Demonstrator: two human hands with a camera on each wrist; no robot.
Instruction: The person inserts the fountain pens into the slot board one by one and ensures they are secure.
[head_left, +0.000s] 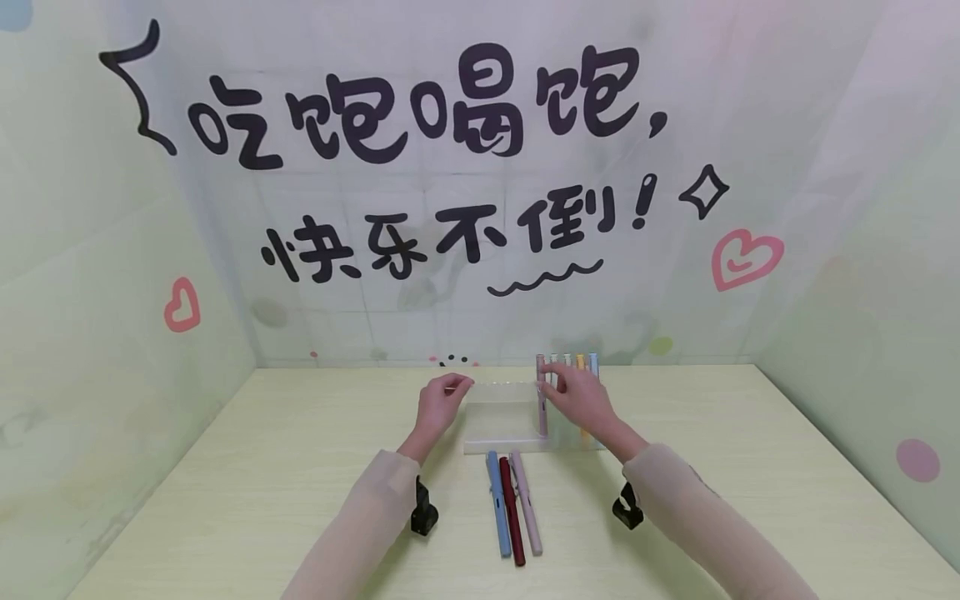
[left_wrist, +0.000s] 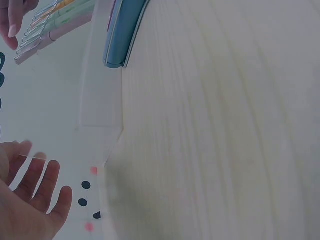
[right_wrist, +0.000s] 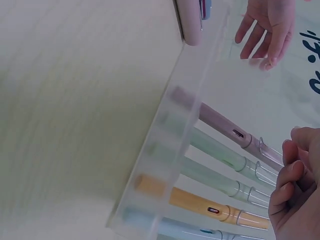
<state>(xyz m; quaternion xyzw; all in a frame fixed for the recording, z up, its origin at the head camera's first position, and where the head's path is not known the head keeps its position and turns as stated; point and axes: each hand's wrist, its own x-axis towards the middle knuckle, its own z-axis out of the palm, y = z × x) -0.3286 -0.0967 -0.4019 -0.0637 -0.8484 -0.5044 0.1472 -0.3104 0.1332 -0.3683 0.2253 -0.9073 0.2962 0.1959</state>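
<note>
Two Hands at the Upper Edge of a Clear Pen Holder

The clear pen holder (head_left: 501, 417) stands on the pale tabletop (head_left: 300, 483), between and below the two hands. The left hand (head_left: 442, 404) pinches the holder's upper left corner, thumb and forefinger meeting across the thin panel, the remaining fingers spread apart in the left wrist view. The right hand (head_left: 581, 396), its fingers bent, is at the cap end of the mauve pen (head_left: 542, 417); whether the fingertips close on that pen or lie just beside it cannot be told. The mauve pen stands upright in the holder, leftmost in a row of five. To its right follow two pale green pens (right_wrist: 220, 150), an orange pen (right_wrist: 195, 202) and a light blue pen (right_wrist: 185, 230). The holder's left portion, nearest the left hand, shows bare panel. In front of the holder, below both hands, a blue pen (head_left: 498, 504), a dark red pen (head_left: 512, 508) and a lilac pen (head_left: 527, 504) lie side by side.
</note>
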